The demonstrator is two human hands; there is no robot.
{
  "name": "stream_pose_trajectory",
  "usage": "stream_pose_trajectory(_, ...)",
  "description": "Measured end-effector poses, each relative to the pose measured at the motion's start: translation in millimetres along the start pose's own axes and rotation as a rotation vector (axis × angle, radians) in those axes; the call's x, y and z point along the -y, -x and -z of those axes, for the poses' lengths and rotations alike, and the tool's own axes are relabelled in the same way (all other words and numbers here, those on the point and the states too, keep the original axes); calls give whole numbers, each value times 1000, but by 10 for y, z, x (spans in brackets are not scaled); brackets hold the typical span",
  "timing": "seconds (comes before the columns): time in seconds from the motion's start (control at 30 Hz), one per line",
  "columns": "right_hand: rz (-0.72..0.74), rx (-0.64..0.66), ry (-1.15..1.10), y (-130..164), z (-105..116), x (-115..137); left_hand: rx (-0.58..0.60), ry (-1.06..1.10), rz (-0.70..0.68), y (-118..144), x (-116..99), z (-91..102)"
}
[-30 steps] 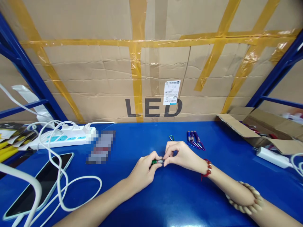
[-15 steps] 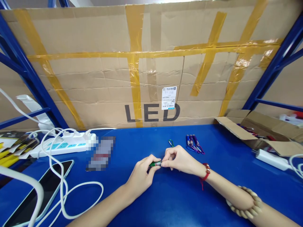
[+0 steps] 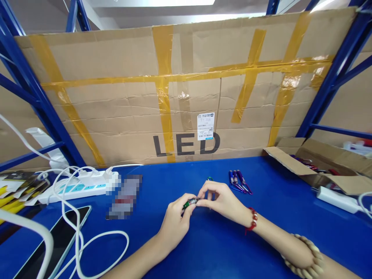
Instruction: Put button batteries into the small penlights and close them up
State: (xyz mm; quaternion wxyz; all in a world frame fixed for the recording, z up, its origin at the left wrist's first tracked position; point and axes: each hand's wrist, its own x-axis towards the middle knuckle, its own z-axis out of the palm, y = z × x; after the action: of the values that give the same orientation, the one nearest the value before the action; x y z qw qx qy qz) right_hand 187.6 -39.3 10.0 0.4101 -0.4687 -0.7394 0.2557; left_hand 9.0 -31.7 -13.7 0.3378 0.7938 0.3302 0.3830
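Observation:
My left hand point(image 3: 178, 217) is closed around a slim green metal tube point(image 3: 190, 203) that looks like a keychain flashlight, with a pale label round it. At the tube's right end, the thumb and forefinger of my right hand point(image 3: 216, 198) pinch the small tip. Just behind my right hand, a green carabiner clip point(image 3: 209, 178) lies on the table, mostly covered by the fingers. To its right rest several blue and purple tubes point(image 3: 238, 181) of the same sort, side by side with their clips.
On the blue table point(image 3: 162, 182), a white power strip point(image 3: 87, 186), a phone point(image 3: 55, 240) and looping white cables point(image 3: 116, 233) take up the left. An open cardboard box point(image 3: 316, 162) and a white adapter point(image 3: 337, 199) stand at right. A large taped carton point(image 3: 128, 112) walls off the back.
My right fingers have opened out a little while still at the tube's tip, and the tube tilts slightly more. The view has tipped upward, and the green clip is now more hidden.

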Motion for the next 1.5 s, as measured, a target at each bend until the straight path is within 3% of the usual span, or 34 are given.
stream_pose_trajectory(0.13,220,-14,161,-7,67,-37,8,-17,59,-9,-29,3)
stream_pose_trajectory(0.3,381,-35,289,10,128,-46,62,-39,100,-20,-42,23)
stream_pose_trajectory(0.47,459,-43,398,37,139,-6,128,-94,29,-6,-36,40)
stream_pose_trajectory(0.8,276,7,198,36,58,-21,154,-196,-79,54,-12,76)
stream_pose_trajectory(0.97,47,51,58,45,31,-4,127,-179,-46,57,13,63)
stream_pose_trajectory(1.07,-65,98,0,37,35,32,82,-188,-120,70,61,44)
stream_pose_trajectory(1.27,-109,110,-136,31,42,84,-10,-213,-246,72,102,31)
stream_pose_trajectory(1.5,-175,129,-147,34,27,81,-21,-219,-210,52,64,44)
